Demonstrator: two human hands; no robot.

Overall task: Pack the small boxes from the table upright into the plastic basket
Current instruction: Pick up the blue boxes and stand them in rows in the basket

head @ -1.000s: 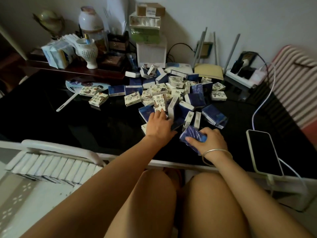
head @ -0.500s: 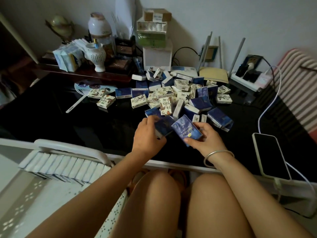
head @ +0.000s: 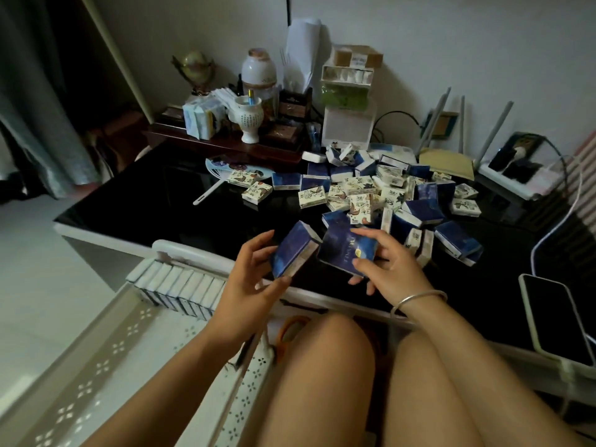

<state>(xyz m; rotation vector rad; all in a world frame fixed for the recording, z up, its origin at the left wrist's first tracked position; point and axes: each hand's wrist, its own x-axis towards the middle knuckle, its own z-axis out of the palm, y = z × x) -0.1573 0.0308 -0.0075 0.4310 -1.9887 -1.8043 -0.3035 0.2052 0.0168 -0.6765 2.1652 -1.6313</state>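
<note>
My left hand holds a dark blue small box tilted, above the table's near edge. Right beside it my right hand grips another blue box between thumb and fingers. A heap of several small blue and white patterned boxes lies on the black table behind my hands. The white plastic basket sits low at the left, below the table edge. A row of several boxes stands upright along its far wall.
A phone on a white cable lies at the table's right edge. A paper fan lies left of the heap. A wooden tray with a vase, jars and stacked cartons stands at the back. My knees are under the table's front edge.
Both hands lifted a blue box each out of the heap and drew back toward me. The view has swung left and down, so the basket shows more.
</note>
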